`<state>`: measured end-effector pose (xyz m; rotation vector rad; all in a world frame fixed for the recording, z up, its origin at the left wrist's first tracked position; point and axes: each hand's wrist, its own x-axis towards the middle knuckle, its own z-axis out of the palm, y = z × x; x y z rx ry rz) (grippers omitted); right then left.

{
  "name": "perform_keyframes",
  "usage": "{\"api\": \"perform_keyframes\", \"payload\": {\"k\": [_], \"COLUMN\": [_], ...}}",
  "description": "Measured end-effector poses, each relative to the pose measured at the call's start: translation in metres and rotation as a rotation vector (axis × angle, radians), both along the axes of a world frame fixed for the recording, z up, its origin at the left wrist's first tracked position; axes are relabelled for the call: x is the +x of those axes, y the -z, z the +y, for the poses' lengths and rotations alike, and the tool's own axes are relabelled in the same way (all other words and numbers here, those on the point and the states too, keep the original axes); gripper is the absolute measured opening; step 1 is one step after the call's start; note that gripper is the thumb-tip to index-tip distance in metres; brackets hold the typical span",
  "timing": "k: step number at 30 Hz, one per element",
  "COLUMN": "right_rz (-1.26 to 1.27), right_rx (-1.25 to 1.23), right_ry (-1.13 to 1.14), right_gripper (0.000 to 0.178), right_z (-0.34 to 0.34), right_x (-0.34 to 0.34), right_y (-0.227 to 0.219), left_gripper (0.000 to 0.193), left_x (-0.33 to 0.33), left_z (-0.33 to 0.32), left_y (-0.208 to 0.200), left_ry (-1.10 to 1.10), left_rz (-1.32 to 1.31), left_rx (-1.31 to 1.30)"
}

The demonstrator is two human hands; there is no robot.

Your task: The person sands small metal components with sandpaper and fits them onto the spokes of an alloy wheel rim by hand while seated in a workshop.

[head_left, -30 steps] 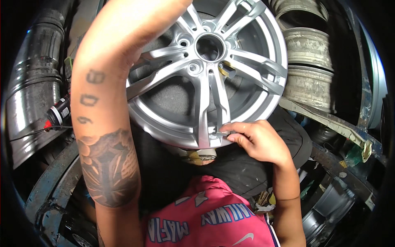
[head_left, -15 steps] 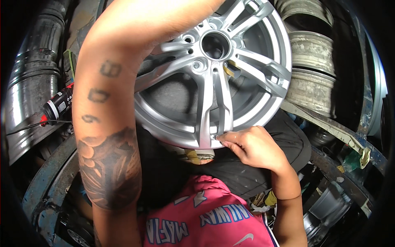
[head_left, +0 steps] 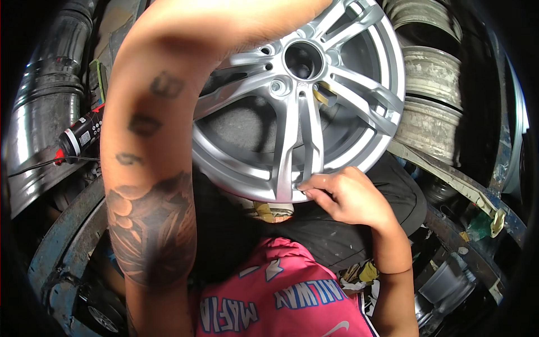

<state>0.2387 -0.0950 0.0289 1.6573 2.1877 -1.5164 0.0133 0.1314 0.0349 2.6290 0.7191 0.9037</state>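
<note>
A silver alloy wheel rim [head_left: 285, 163] with double spokes and an open centre bore lies tilted over my lap. At the lower end of a near spoke, my right hand [head_left: 351, 196] has thumb and index finger pressed together against the metal. Whatever sits between those fingertips, if anything, is too small to make out. My left arm reaches up along the left and bends over the rim's upper left part; its hand lies beyond the top edge. Through the gap between spokes, a yellow and grey block [head_left: 325, 95] shows behind the rim.
Weathered wheel rims [head_left: 429, 104] are stacked at the right, beside a metal rack rail [head_left: 449, 180]. Shiny cylindrical metal [head_left: 48, 118] stands at the left, with a black and red spray can [head_left: 81, 137] in front. A blue worn frame [head_left: 64, 241] runs at the lower left.
The rim has shifted slightly to the right in view, and my left arm with it. My right hand stays at the same spoke end, its fingers still pinched.
</note>
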Motion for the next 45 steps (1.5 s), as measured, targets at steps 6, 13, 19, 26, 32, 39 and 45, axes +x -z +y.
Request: {"api": "perform_keyframes", "payload": {"k": [6,13,19,26,32,39,45], "right_rz": [0.003,-0.084,-0.119,-0.170,-0.123,-0.142,-0.209], "right_rx": [-0.049,0.030,0.066,0.053,0.051,0.099,0.212], "right_ry": [-0.037,-0.016,-0.093,0.001,-0.026,0.006,-0.077], "right_gripper": [0.015,0.015,0.015,0.014,0.015,0.016,0.021], "right_z": [0.003,-0.006,-0.001,-0.011,-0.004,-0.002,-0.007], "right_x": [-0.001,-0.001,-0.007,-0.002,-0.013,-0.009,-0.011], "right_y": [0.000,0.002,-0.006,0.000,-0.003,-0.008,-0.011], "left_gripper": [0.031,0.037,0.035,0.030,0.027,0.035,0.038], "left_x": [0.007,0.018,-0.002,0.023,0.008,0.011,0.004], "left_z": [-0.012,-0.032,-0.023,-0.006,-0.015,-0.036,-0.024], "left_y": [-0.016,-0.040,-0.050,0.009,-0.022,-0.052,-0.048], "left_ry": [-0.091,-0.212,-0.080,0.010,-0.090,-0.032,-0.024], "left_rz": [0.198,0.003,-0.048,-0.068,0.124,-0.007,-0.011], "left_rx": [0.150,-0.475,-0.619,0.207,-0.216,-0.420,-0.732]}}
